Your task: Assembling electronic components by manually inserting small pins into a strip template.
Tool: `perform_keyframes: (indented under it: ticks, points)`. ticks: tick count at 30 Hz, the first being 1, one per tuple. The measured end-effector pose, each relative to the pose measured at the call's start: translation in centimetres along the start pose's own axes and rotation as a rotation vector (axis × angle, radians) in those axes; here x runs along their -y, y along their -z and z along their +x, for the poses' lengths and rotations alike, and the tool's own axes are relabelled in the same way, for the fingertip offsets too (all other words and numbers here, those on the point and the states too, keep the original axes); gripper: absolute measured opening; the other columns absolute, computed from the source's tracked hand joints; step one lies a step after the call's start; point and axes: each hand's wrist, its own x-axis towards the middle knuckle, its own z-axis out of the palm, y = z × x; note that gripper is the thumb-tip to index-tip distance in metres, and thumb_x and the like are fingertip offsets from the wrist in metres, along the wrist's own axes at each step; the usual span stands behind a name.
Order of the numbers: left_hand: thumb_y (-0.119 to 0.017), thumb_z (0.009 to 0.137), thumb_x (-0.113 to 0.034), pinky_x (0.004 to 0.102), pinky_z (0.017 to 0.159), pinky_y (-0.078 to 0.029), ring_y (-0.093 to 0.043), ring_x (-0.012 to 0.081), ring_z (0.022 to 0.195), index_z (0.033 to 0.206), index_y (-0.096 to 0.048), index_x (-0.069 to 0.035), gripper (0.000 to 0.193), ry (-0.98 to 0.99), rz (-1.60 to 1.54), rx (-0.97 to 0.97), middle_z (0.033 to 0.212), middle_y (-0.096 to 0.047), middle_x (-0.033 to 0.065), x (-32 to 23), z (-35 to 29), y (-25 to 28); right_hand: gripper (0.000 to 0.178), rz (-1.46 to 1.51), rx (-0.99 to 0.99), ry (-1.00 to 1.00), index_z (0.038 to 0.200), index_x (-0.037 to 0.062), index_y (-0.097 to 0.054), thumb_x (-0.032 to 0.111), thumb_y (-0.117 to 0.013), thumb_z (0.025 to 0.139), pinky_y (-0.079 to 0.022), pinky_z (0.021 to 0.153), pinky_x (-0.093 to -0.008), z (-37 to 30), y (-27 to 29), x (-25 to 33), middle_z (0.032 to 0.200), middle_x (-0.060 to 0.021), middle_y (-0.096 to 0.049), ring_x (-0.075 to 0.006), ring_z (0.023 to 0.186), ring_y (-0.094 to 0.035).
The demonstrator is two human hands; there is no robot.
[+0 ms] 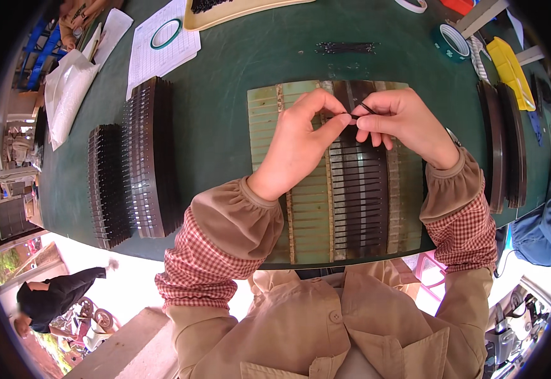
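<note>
Above a pale green ribbed board, my left hand and my right hand meet with thumbs and fingertips closed. Pinched between them is a thin black cord-like piece, with a short curve showing by the right fingers. Its exact kind is too small to make out. Under my hands a dark strip runs lengthwise down the board. Many slim black pieces lie crosswise on it in a close, even row. My fingers hide the strip's upper part.
Stacks of loaded dark strips stand left; more dark strips stand right. Beyond the board lies a loose black bundle. A tan tray, paper sheets, a tape roll and a yellow bin line the far side.
</note>
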Motion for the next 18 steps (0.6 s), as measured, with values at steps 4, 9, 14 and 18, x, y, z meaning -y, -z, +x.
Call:
perform_keyframes:
  ticks: [4, 9, 14, 18]
  points:
    - [-0.063, 0.087, -0.003, 0.0249, 0.082, -0.045, -0.057, 0.0101, 0.092, 0.092, -0.058, -0.001, 0.007, 0.121, -0.181, 0.043, 0.092, -0.062, 0.0030, 0.0, 0.0, 0.0, 0.016, 0.000, -0.053, 0.027, 0.093, -0.0030, -0.066, 0.011, -0.064, 0.085, -0.042, 0.045, -0.0185, 0.2, 0.3, -0.7, 0.070, -0.0046, -0.063, -0.0055, 0.055, -0.054]
    - [-0.062, 0.085, 0.001, 0.0259, 0.085, -0.045, -0.056, 0.0109, 0.094, 0.090, -0.059, 0.000, 0.006, 0.046, -0.074, -0.019, 0.096, -0.061, 0.0034, 1.0, -0.1, 0.4, 0.016, -0.021, -0.106, 0.028, 0.092, -0.0027, -0.066, 0.012, -0.065, 0.084, -0.040, 0.043, -0.0180, 0.4, 0.6, -1.1, 0.066, -0.0018, -0.059, -0.0045, 0.053, -0.051]
    - [-0.062, 0.083, 0.002, 0.0286, 0.087, -0.043, -0.055, 0.0142, 0.099, 0.090, -0.060, 0.000, 0.007, -0.066, 0.042, -0.047, 0.098, -0.062, 0.0053, 1.5, -0.2, 0.9, 0.016, -0.004, -0.146, 0.004, 0.090, -0.0021, -0.066, 0.013, -0.067, 0.083, -0.037, 0.042, -0.0173, 0.7, 0.6, -1.1, 0.064, 0.0004, -0.056, -0.0033, 0.052, -0.049]
    - [-0.061, 0.077, 0.004, 0.0356, 0.083, -0.045, -0.054, 0.0292, 0.093, 0.089, -0.059, 0.000, 0.012, -0.280, 0.343, -0.120, 0.097, -0.061, 0.0119, 1.1, -0.1, 1.3, 0.013, -0.063, -0.176, -0.014, 0.090, 0.0006, -0.066, 0.011, -0.066, 0.083, -0.035, 0.043, -0.0168, 1.0, 1.0, -1.2, 0.065, 0.0028, -0.056, -0.0015, 0.053, -0.046]
